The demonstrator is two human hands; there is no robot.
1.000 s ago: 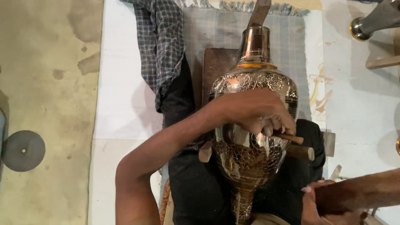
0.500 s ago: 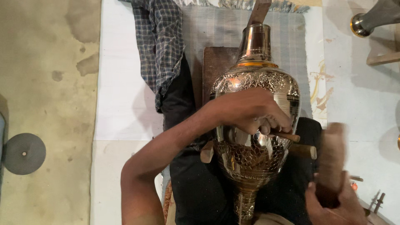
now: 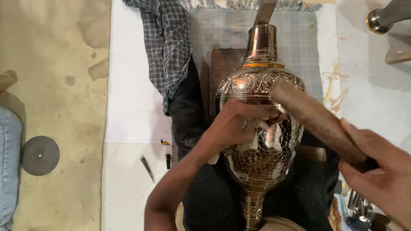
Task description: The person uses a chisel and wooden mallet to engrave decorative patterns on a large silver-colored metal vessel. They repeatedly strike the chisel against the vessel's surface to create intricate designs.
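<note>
Hands work on a large engraved metal vase point(image 3: 261, 128) that lies lengthwise across the person's dark-clothed lap, its narrow neck pointing toward the far edge of a grey woven mat point(image 3: 214, 34) on the floor. The left hand point(image 3: 239, 124) rests on the belly of the vase, fingers curled tight round a thin tool point(image 3: 274, 122) pressed against the patterned surface; most of the tool is hidden by the fingers. The right hand point(image 3: 376, 175), near the right edge of the view, is clamped round one end of a thick brown wooden stick point(image 3: 312, 117), whose other end slants up over the shoulder of the vase, just beside the left hand. A checked cloth point(image 3: 167, 47) lies along the mat's left edge. On the white sheet point(image 3: 132, 107) to the left sit small dark tools point(image 3: 147, 167). A round grey disc point(image 3: 40, 155) lies on the bare floor at the far left.
</note>
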